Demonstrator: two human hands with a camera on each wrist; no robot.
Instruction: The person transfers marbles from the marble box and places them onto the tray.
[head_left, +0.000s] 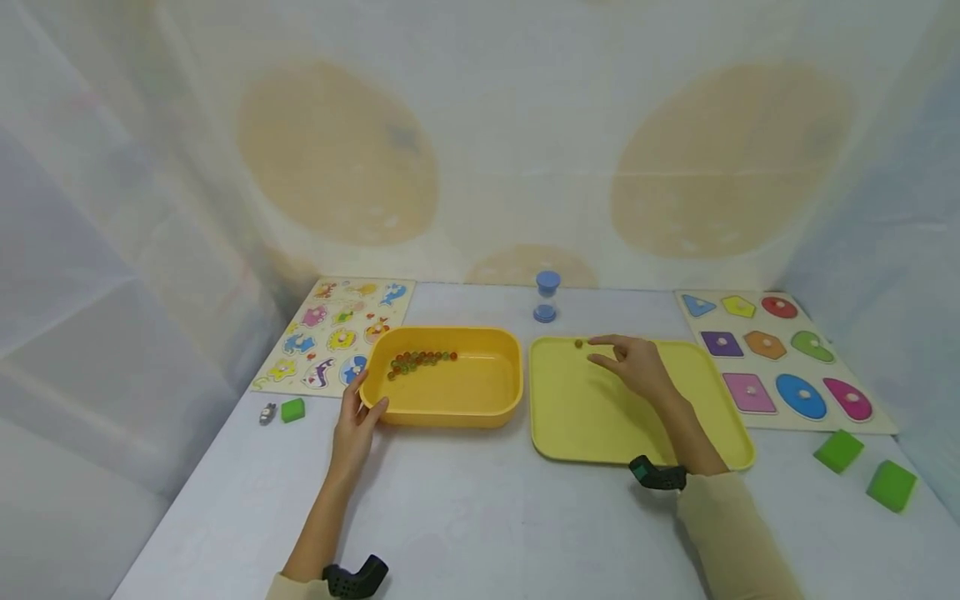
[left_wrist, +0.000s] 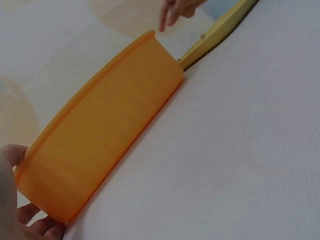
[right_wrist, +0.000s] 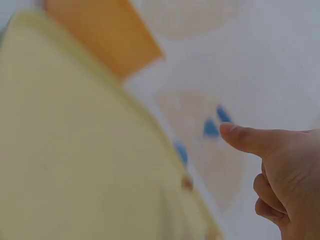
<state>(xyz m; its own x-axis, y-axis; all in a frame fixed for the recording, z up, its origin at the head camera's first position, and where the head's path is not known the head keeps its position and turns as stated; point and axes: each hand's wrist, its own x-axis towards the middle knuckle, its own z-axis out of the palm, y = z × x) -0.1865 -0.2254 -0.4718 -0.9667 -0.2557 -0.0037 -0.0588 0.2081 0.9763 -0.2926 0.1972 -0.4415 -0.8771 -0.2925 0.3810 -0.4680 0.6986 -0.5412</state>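
My left hand point(head_left: 355, 429) grips the left end of a deep orange plastic tub point(head_left: 442, 417), thumb at the rim and fingers round the outer wall. Inside the tub, several red and green glass marbles point(head_left: 423, 358) lie clustered at the back left. Over the flat yellow tray point(head_left: 585, 417) is my right hand point(head_left: 637, 367), thumb and index finger spread apart with nothing between them. A marble point(head_left: 578, 343) sits at the tray's back edge, just left of the index fingertip. In the right wrist view a brownish marble point(right_wrist: 186, 182) shows by the tray rim.
A blue sand timer point(head_left: 547, 296) stands behind the tub and tray. Puzzle boards lie on both sides, one with animal pieces point(head_left: 341, 339), one with shapes point(head_left: 780, 358). Green blocks point(head_left: 838, 451) are at the right; another green block point(head_left: 293, 409) and a small silvery object point(head_left: 267, 413) are left.
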